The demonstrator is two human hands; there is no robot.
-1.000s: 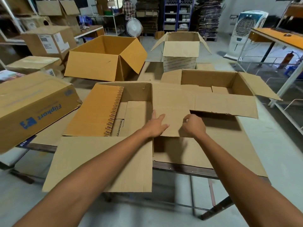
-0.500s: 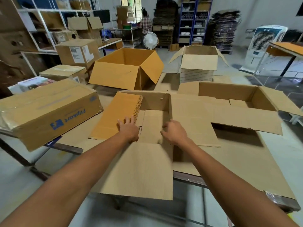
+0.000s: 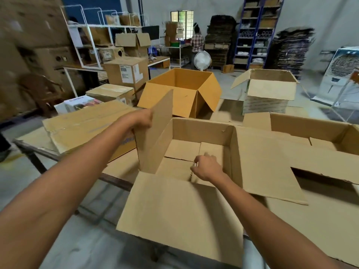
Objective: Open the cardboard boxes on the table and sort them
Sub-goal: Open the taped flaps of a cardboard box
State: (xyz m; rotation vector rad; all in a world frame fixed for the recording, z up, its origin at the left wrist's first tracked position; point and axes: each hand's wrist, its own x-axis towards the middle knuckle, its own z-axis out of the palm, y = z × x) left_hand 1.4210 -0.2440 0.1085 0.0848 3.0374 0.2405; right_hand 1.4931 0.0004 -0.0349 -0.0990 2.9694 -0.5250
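Note:
An open cardboard box [image 3: 202, 129] stands on the table in front of me, its near flap [image 3: 174, 214] hanging toward me over the table edge. My left hand [image 3: 142, 119] grips the box's left flap [image 3: 155, 131], which stands upright. My right hand [image 3: 206, 167] reaches inside the box with curled fingers at the edge of a bottom flap [image 3: 211, 152]. A second open box [image 3: 310, 129] adjoins it on the right. A closed taped box [image 3: 85, 125] with blue print lies to the left.
Behind stand an open orange-brown box [image 3: 180, 92] and an open pale box [image 3: 270, 90]. More closed boxes [image 3: 126, 72] sit at the back left. A fan, shelving, an air cooler [image 3: 340, 72] and a person [image 3: 197, 43] are in the background. The table's metal edge [image 3: 114, 179] runs below.
My left hand has lifted the left flap from lying flat outward to upright. My right hand moved down into the box. The view has shifted left and closer.

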